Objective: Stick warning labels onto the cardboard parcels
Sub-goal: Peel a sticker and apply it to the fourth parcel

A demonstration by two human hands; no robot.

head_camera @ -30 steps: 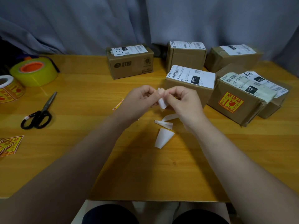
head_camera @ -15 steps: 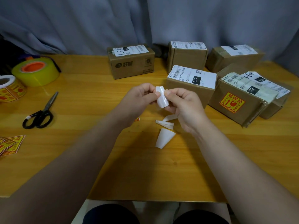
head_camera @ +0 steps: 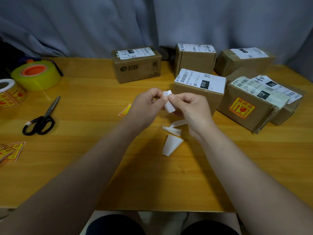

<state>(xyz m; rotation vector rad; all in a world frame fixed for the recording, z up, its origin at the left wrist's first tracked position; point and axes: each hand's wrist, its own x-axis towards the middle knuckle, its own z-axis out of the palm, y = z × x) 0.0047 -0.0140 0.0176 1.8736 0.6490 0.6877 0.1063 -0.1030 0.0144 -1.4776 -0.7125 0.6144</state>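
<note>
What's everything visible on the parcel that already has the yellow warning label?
The labelled parcel is a brown cardboard box standing on the wooden table. Its near side carries a yellow and red warning label. White shipping labels overlap on top, one with a black 122 patch. A second box sits tight against its far right side. The left hand and right hand pinch a white paper piece, clear of it.

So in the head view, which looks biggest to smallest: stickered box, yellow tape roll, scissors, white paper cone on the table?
Largest: stickered box.
Then yellow tape roll and scissors, too alike to rank.
Smallest: white paper cone.
</note>
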